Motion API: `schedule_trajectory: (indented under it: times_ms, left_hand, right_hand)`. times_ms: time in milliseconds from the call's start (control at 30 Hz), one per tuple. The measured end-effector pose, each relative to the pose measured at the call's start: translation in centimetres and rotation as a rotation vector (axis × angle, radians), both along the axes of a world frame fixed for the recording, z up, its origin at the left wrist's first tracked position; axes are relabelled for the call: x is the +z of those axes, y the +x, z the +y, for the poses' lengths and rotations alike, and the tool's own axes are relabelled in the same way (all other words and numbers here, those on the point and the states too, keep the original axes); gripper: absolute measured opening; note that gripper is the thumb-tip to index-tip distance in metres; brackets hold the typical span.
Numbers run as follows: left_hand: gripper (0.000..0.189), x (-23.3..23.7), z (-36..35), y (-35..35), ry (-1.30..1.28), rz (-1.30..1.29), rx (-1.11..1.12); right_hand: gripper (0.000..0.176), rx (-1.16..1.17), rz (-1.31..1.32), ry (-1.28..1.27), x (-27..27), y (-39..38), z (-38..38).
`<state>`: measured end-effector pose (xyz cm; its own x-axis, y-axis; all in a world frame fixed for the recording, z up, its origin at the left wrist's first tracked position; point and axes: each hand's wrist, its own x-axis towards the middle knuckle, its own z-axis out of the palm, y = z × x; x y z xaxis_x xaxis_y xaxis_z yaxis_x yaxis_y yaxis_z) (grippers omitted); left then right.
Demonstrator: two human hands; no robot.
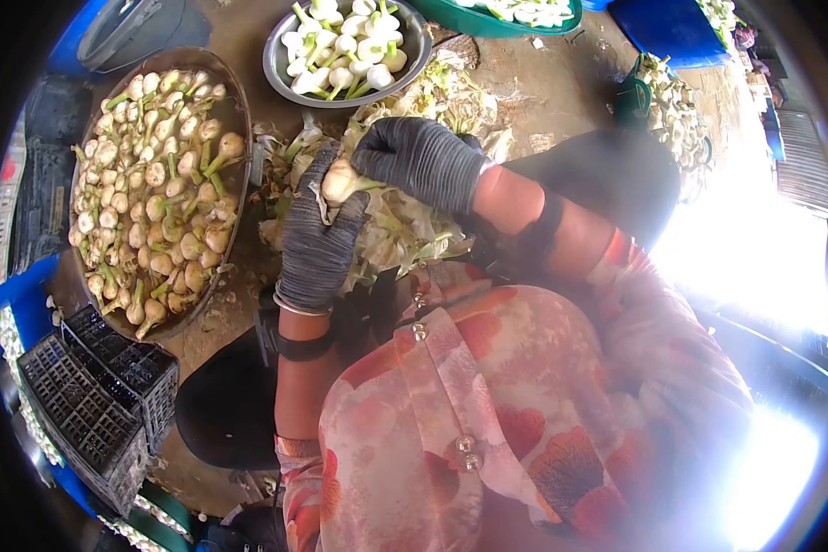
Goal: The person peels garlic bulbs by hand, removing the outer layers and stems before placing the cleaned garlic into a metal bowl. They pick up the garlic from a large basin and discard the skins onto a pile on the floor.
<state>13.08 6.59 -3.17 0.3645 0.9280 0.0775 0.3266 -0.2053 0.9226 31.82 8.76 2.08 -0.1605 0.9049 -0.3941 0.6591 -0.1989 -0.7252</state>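
My left hand (320,235), in a dark grey ribbed glove, is closed around a garlic bulb (339,182) with a short green stem pointing right. Papery skin hangs loose between the bulb and my left fingers. My right hand (420,158), gloved alike, is closed in a pinch against the bulb's upper right side; its fingertips are partly hidden. Below both hands lies a heap of pale peeled skins and leaves (409,235). To the left, a wide round pan (246,175) holds many unpeeled garlic bulbs (147,212) in water.
A metal bowl (421,57) of white peeled bulbs stands ahead, with a green tub (561,29) of more beyond. Black crates (83,405) sit at lower left, a grey bucket (138,37) at upper left. A green basket (631,99) of garlic stands at right.
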Motion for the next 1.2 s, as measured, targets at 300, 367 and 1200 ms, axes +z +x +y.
schedule_trajectory:
  times_ms: [300, 367, 1200]
  left_hand:
    - [0.045, -1.4, 1.0, 0.5, -0.397, -0.777, 0.357]
    - [0.046, -1.2, 1.4, -0.8, -0.428, -0.773, 0.35]
    - [0.038, -0.3, -0.1, 0.6, -0.444, -0.407, 0.23]
  right_hand:
    - [0.031, 0.605, -0.196, 0.251, -6.6, 0.4, 0.3]
    - [0.033, 0.657, -0.124, 0.171, -9.6, 1.3, -0.5]
    - [0.026, -0.234, 0.371, -0.041, -1.9, 1.3, 2.0]
